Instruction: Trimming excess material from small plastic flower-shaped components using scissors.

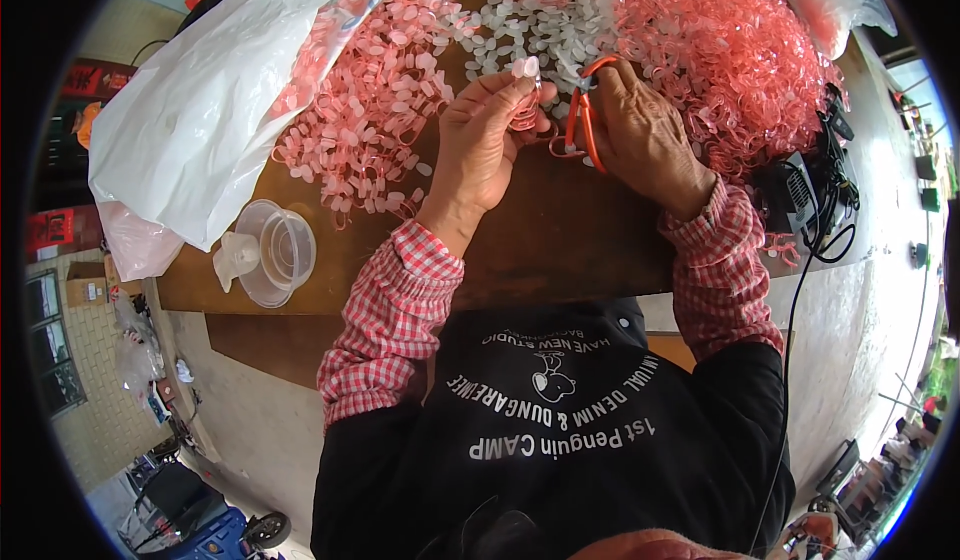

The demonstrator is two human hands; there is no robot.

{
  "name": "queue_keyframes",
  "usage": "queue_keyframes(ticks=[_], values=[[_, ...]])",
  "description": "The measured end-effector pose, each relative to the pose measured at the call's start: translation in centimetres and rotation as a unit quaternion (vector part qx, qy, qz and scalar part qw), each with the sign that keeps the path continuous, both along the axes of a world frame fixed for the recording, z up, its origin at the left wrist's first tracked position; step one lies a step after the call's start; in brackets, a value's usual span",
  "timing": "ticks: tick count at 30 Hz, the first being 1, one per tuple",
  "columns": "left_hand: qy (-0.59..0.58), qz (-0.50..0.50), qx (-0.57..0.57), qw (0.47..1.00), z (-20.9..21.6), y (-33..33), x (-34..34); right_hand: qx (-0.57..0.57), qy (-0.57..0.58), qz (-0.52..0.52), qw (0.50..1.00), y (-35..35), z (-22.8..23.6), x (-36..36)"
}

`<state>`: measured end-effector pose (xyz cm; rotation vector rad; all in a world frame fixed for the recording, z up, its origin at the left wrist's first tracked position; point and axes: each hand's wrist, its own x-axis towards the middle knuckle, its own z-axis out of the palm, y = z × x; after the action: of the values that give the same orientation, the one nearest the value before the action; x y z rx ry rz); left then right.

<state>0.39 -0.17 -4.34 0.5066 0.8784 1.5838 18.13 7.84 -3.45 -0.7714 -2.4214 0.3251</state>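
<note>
My left hand (475,150) pinches a small stack of clear pink plastic loops (524,115), with a pale oval tab at the thumb tip. Close by on the right, my right hand (645,125) is closed around orange-handled scissors (587,125); their blades are mostly hidden. Both hands are raised over the brown table (560,250). Beyond them lie loose whitish oval tabs (535,25). Pink loops with pale tabs (370,110) spread out left of my left hand, and a thick heap of pink loops (720,50) rises beyond my right hand.
A large white plastic bag (220,110) covers the table's left side. A round clear plastic tub (292,260) stands at the near left edge. On the right sit a black power box (792,200) and tangled black cables (845,195); one cord hangs down beside my right arm.
</note>
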Motion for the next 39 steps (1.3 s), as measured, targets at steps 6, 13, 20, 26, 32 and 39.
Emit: queue_keyframes(ticks=[6,13,20,26,32,39], values=[[0.046,0.038,0.029,0.998,-0.6,0.2,0.2,0.129,-0.044,-0.010,0.991,-0.5,-0.1,-0.3],[0.166,0.043,0.079,0.982,-0.7,0.2,0.6,0.121,-0.033,-0.008,0.992,-0.4,-0.5,-0.2],[0.195,0.049,0.096,0.975,-1.0,0.4,0.7,0.006,-0.050,0.006,0.999,-1.0,0.2,0.0],[0.083,0.016,0.030,0.996,-0.4,0.1,0.6,0.056,-0.032,0.009,0.998,-0.9,-0.2,0.0],[0.116,0.016,0.055,0.992,-0.8,0.3,0.5,0.056,-0.033,-0.004,0.998,-1.0,-0.1,-0.2],[0.149,0.027,0.049,0.987,-0.5,0.1,0.4,0.049,-0.021,-0.007,0.999,-0.7,-0.2,-0.1]])
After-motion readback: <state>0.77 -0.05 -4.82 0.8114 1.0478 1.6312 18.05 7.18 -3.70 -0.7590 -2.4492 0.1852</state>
